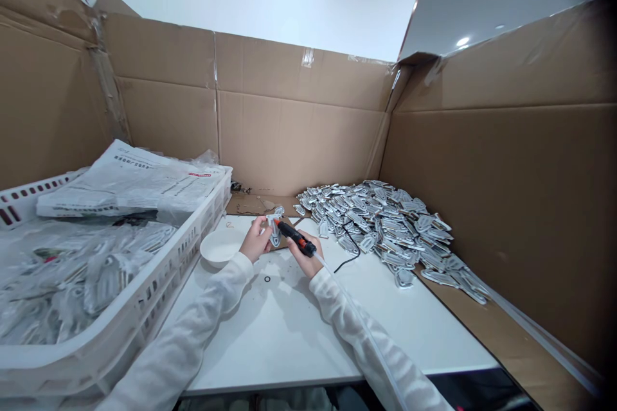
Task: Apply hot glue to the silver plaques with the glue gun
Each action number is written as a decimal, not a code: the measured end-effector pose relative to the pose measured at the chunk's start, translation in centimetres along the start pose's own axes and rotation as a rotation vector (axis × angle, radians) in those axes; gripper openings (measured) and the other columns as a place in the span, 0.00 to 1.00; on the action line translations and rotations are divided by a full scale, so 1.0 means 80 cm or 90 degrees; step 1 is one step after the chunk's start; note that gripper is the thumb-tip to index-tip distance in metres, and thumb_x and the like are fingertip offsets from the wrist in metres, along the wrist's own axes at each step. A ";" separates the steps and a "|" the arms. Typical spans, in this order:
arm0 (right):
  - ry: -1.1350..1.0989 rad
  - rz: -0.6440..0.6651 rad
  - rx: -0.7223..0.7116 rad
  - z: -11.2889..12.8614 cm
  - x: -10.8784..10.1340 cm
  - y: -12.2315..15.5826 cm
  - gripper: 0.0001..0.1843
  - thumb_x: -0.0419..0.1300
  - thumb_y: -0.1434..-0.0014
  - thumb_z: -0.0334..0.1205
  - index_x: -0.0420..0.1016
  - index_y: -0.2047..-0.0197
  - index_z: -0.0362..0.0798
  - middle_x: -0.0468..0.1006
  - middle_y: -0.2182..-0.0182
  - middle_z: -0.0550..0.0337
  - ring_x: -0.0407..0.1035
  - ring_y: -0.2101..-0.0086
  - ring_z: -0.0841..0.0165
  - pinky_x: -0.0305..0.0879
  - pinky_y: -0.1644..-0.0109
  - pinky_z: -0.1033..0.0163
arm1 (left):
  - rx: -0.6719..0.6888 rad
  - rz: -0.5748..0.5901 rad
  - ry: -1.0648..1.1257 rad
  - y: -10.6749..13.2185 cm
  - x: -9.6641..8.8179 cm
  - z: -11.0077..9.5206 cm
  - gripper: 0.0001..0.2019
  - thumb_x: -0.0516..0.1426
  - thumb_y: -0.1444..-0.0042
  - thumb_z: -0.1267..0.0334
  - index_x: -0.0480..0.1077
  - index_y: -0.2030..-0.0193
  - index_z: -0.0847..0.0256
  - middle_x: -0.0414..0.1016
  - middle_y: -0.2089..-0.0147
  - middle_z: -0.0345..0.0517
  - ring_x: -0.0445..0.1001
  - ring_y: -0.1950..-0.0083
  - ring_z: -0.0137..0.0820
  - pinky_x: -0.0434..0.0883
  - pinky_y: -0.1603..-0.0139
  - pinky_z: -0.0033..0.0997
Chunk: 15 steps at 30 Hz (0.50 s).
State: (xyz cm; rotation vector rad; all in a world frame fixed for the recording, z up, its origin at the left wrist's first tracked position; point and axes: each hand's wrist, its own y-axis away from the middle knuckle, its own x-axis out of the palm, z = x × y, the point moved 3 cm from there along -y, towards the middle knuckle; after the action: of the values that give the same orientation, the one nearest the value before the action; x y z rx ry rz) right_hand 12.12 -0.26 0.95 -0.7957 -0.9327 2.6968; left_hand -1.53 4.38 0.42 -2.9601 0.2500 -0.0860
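My right hand is wrapped round a black hot glue gun with an orange tip, and a long whitish glue stick trails from its back along my sleeve. My left hand pinches a small grey-white plastic piece with a rounded, looped outline. The gun's tip is at this piece; whether it touches cannot be made out. Under the piece lies a small brown board. A white round dish sits beside my left hand.
A large heap of similar grey-white pieces covers the table's right rear. On the left stands a white plastic basket with bagged pieces and a printed white bag. A small black ring lies on the white table. Cardboard walls surround it.
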 end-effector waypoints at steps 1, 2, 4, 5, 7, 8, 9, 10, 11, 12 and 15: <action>0.000 0.000 0.001 0.000 0.000 0.000 0.15 0.51 0.50 0.47 0.56 0.81 0.48 0.57 0.84 0.65 0.52 0.80 0.72 0.51 0.76 0.67 | 0.000 0.002 0.001 0.000 0.000 0.001 0.10 0.52 0.51 0.61 0.56 0.62 0.59 0.56 0.88 0.28 0.52 0.91 0.19 0.45 0.91 0.15; 0.002 0.001 0.003 0.000 0.000 0.000 0.15 0.51 0.50 0.47 0.55 0.81 0.48 0.57 0.84 0.65 0.52 0.80 0.72 0.51 0.76 0.67 | 0.001 0.003 0.002 0.000 0.000 0.001 0.10 0.51 0.51 0.62 0.56 0.62 0.59 0.57 0.88 0.28 0.52 0.91 0.19 0.45 0.91 0.15; 0.011 0.001 0.006 0.000 0.000 0.000 0.15 0.51 0.50 0.47 0.55 0.81 0.48 0.57 0.84 0.65 0.52 0.80 0.72 0.51 0.76 0.67 | 0.003 0.003 0.002 -0.001 0.000 0.002 0.09 0.51 0.51 0.63 0.55 0.62 0.59 0.57 0.88 0.28 0.52 0.91 0.19 0.45 0.91 0.15; 0.016 0.000 0.007 0.001 0.000 0.001 0.15 0.51 0.50 0.47 0.55 0.81 0.48 0.57 0.84 0.65 0.52 0.80 0.72 0.51 0.76 0.67 | 0.003 0.002 0.001 0.000 0.000 0.002 0.09 0.51 0.50 0.63 0.55 0.62 0.59 0.57 0.88 0.28 0.52 0.91 0.19 0.45 0.91 0.15; 0.024 -0.003 0.005 0.001 0.000 0.001 0.15 0.51 0.50 0.47 0.56 0.81 0.48 0.58 0.84 0.64 0.53 0.80 0.72 0.51 0.76 0.67 | 0.000 0.003 -0.002 0.000 0.001 0.002 0.09 0.51 0.50 0.64 0.55 0.62 0.59 0.57 0.88 0.28 0.52 0.91 0.19 0.45 0.91 0.15; 0.027 -0.003 0.002 0.002 0.000 0.000 0.15 0.51 0.50 0.47 0.56 0.81 0.48 0.58 0.84 0.64 0.53 0.80 0.72 0.52 0.76 0.67 | -0.001 0.002 -0.003 0.000 0.001 0.002 0.09 0.50 0.50 0.64 0.55 0.62 0.59 0.57 0.88 0.28 0.52 0.91 0.19 0.45 0.91 0.15; 0.029 -0.004 -0.001 0.002 0.000 0.000 0.15 0.51 0.50 0.47 0.56 0.81 0.48 0.58 0.84 0.65 0.54 0.80 0.72 0.52 0.76 0.67 | 0.000 0.001 -0.003 0.000 0.001 0.002 0.09 0.50 0.50 0.64 0.55 0.62 0.59 0.57 0.88 0.28 0.52 0.91 0.19 0.45 0.91 0.15; 0.030 -0.004 -0.003 0.002 0.000 0.000 0.16 0.51 0.49 0.48 0.56 0.81 0.48 0.58 0.84 0.65 0.54 0.80 0.72 0.52 0.76 0.67 | 0.001 0.000 -0.002 0.000 0.001 0.002 0.08 0.50 0.50 0.64 0.55 0.62 0.59 0.57 0.88 0.28 0.52 0.91 0.20 0.45 0.91 0.15; 0.032 -0.004 -0.003 0.002 0.000 0.000 0.16 0.51 0.49 0.48 0.56 0.81 0.48 0.58 0.84 0.65 0.54 0.80 0.72 0.52 0.76 0.68 | 0.003 0.000 -0.003 -0.001 0.001 0.002 0.08 0.50 0.50 0.64 0.55 0.62 0.59 0.57 0.88 0.28 0.52 0.91 0.20 0.46 0.91 0.15; 0.034 -0.004 -0.002 0.001 0.000 0.000 0.16 0.51 0.49 0.48 0.55 0.81 0.48 0.58 0.84 0.65 0.54 0.80 0.73 0.52 0.76 0.68 | 0.005 -0.001 -0.004 -0.001 0.001 0.003 0.08 0.50 0.50 0.64 0.55 0.62 0.59 0.57 0.88 0.29 0.52 0.91 0.20 0.46 0.91 0.15; 0.043 -0.002 0.003 -0.001 0.001 0.000 0.17 0.51 0.49 0.49 0.55 0.82 0.48 0.57 0.85 0.66 0.53 0.81 0.73 0.52 0.76 0.68 | 0.006 -0.003 -0.007 -0.002 0.000 0.004 0.08 0.50 0.50 0.63 0.55 0.62 0.59 0.57 0.88 0.29 0.52 0.91 0.20 0.46 0.91 0.15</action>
State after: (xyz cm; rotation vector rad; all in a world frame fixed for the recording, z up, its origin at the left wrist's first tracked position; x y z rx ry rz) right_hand 12.10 -0.19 0.88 -0.8774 -0.9110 2.6508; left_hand -1.44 4.56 0.10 -2.9504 0.2402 -0.0714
